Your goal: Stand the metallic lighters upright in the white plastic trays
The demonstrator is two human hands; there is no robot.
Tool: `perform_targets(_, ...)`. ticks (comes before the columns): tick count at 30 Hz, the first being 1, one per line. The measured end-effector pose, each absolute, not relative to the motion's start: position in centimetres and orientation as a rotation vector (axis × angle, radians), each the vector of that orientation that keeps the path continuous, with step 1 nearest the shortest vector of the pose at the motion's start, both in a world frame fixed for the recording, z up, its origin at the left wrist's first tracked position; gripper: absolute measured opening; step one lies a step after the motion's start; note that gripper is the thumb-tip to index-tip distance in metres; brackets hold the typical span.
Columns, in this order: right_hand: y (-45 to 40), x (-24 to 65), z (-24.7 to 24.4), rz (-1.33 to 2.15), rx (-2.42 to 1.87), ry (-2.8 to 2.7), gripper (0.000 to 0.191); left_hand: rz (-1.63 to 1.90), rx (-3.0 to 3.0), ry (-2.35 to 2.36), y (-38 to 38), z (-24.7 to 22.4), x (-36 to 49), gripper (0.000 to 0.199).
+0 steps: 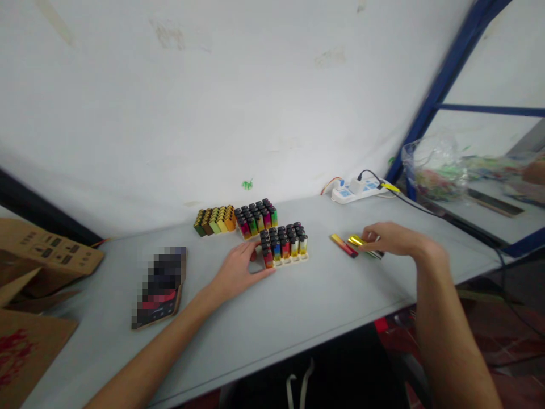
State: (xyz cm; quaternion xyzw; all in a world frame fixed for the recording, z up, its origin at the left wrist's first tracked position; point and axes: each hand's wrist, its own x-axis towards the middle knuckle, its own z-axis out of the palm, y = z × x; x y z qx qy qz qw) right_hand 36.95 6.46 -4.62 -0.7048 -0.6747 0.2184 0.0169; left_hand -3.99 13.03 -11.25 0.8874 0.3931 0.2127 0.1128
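Observation:
A white tray of lighters (283,262) with black tops and colourful bodies stands upright on the table. My left hand (238,271) grips its left end, thumb along the front edge and fingers at the side. To the right, my right hand (389,238) is bent down with curled fingers closed at a shiny gold piece (355,241); its fingertips are partly hidden. A red and yellow lighter (344,245) lies flat just left of it. Under the right hand, a silvery striped item (377,254) is partly covered.
Behind stand a second tray of lighters (256,218) and a block of gold and green pieces (215,220). A phone (159,289) lies left, near cardboard boxes (38,255). A power strip (357,190) with cables sits by the wall. A blue frame (443,85) rises at right, beside a plastic bag (436,167).

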Motion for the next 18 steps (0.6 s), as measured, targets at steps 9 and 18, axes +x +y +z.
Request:
perform_targets(9, 6.3, 34.3, -3.0, 0.62, -1.947, -2.145, 0.048, 0.649, 2.594, 1.14, 13.0, -11.2, -4.0, 0.064)
perform_targets(18, 4.1, 29.7, -0.6, 0.637, -1.45, -2.25, 0.039, 0.609, 2.613, 1.146, 13.0, -11.2, -4.0, 0.063)
